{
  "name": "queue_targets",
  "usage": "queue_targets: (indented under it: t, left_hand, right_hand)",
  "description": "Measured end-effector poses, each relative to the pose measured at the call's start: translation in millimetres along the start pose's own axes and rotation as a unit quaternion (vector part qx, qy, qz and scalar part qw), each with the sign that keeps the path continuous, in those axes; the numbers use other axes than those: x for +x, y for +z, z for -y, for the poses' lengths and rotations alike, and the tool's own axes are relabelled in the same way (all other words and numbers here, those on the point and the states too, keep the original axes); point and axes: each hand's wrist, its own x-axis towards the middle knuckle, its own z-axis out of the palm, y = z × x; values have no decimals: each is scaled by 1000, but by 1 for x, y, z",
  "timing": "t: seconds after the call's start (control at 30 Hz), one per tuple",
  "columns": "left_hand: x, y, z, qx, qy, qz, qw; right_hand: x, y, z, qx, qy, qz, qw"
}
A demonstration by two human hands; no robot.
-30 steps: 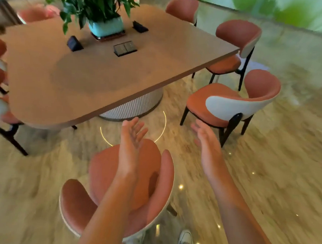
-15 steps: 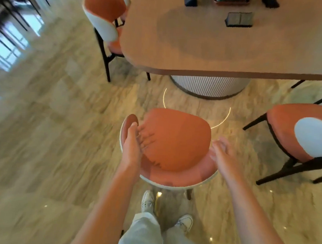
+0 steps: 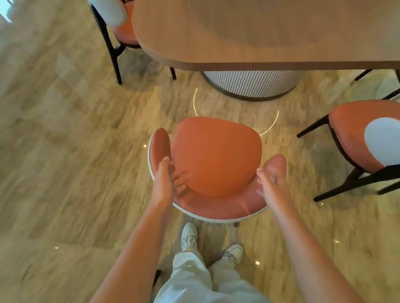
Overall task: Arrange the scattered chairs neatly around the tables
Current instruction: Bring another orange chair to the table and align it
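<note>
Orange chair (image 3: pixel 215 156), curved backrest with pale outer rim, on the floor directly in front of the feet, seat facing the table (image 3: pixel 279 35); well apart from the table edge, not tucked under. Ribbed round pedestal base (image 3: pixel 251 83) beyond it, with a thin lit arc on the floor (image 3: pixel 57 133) between base and seat

Left hand (image 3: pixel 164 182) on the left wing of the backrest: thumb side up along the rim, fingers (image 3: pixel 179 180) curled inward over the inner padding, slightly spread, gripping. Right hand (image 3: pixel 271 182) at the right wing of the backrest: motion-blurred, fingers bent round the top of the wing; contact looks like a grip, exact finger spacing cannot be told

Second chair (image 3: pixel 360 140), orange seat with a white back panel and black legs, to the right, angled, clear of the table. Third chair (image 3: pixel 117 19), same type, upper left, seat partly under the table corner. Edge of a fourth orange seat at far right, beside the table edge

Dark object at the top edge of the tabletop, cropped, kind cannot be told. White sneakers (image 3: pixel 189 235) and pale trousers (image 3: pixel 202 286) below, just behind the held chair. Glossy wood-grain floor with small light reflections
</note>
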Motion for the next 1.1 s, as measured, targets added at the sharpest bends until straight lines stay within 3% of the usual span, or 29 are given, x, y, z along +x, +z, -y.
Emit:
queue_targets:
  t: [0.3,0.47,0.6,0.83,0.97,1.1]
  left_hand:
    - [34,-20,44,57,-88,-15,994]
    - [45,-34,76,-10,-140,-58,988]
    - [54,-41,90,-2,-150,-97,984]
    - [65,-38,102,109,-135,-163,971]
    - [76,-31,104,135,-155,-109,973]
    - [87,-22,105,98,-192,-109,970]
  right_hand:
    - [-1,8,-39,-26,59,-57,996]
    - [-9,17,-65,-52,49,-119,990]
    - [-7,30,-64,-40,44,-160,985]
    - [1,49,-77,-16,53,-225,973]
    - [5,57,-70,58,189,-204,959]
    - [16,62,-79,193,329,-137,914]
